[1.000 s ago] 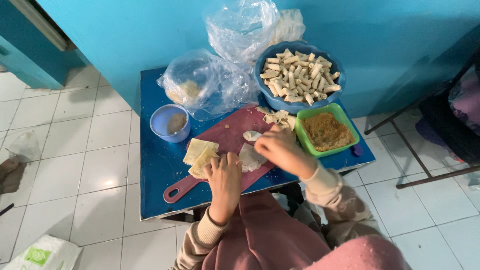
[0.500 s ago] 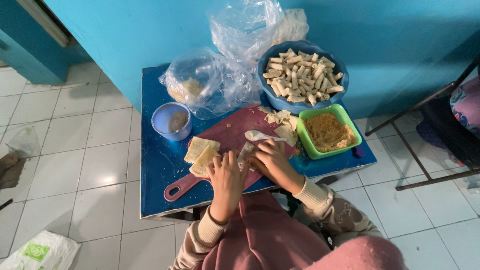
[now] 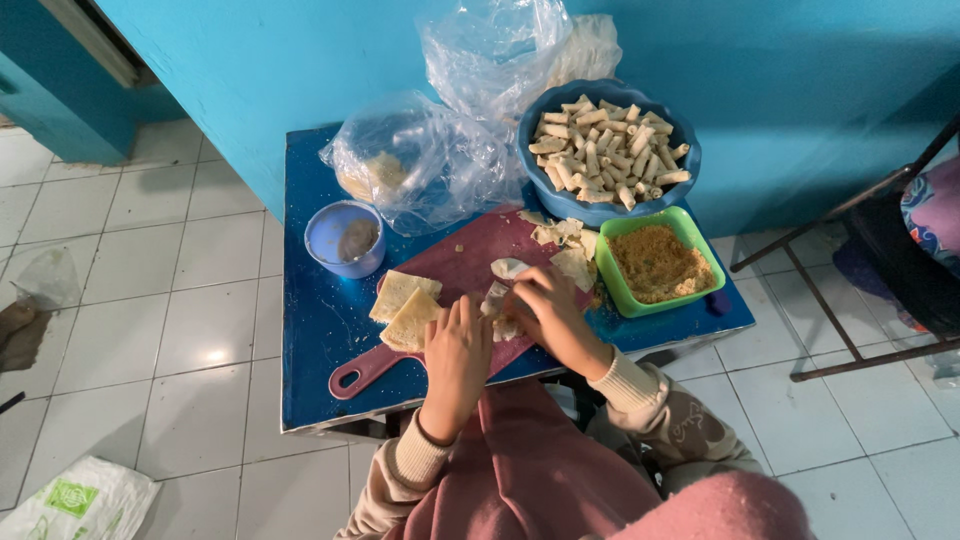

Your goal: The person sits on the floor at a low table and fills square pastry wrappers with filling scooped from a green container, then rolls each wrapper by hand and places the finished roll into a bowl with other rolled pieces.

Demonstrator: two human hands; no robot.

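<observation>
The person's left hand (image 3: 455, 350) and right hand (image 3: 540, 310) meet over the dark red cutting board (image 3: 460, 275) on the small blue bench (image 3: 310, 320), both working a pale wrapper (image 3: 497, 305) that lies on the board between them. The right hand's fingers look curled down onto the wrapper; the left hand's fingers lie close together against its near edge, though how firmly either hand grips cannot be told from above. A likely risk is that the thin sheet tears or spills its filling if the fingers press unevenly, since the piece looks soft and is only partly seen under the hands. The stack of square wrappers (image 3: 405, 310) sits just beside the left hand and could be nudged off the board. The green tray of crumbs (image 3: 660, 265) is close to the right wrist, near the bench edge, so a wide sweep of the sleeve could push it over. The blue bowl of finished rolls (image 3: 610, 150) stands further back, and the small blue cup (image 3: 345, 240) stands near the board's far left corner, within reach of an elbow.
</observation>
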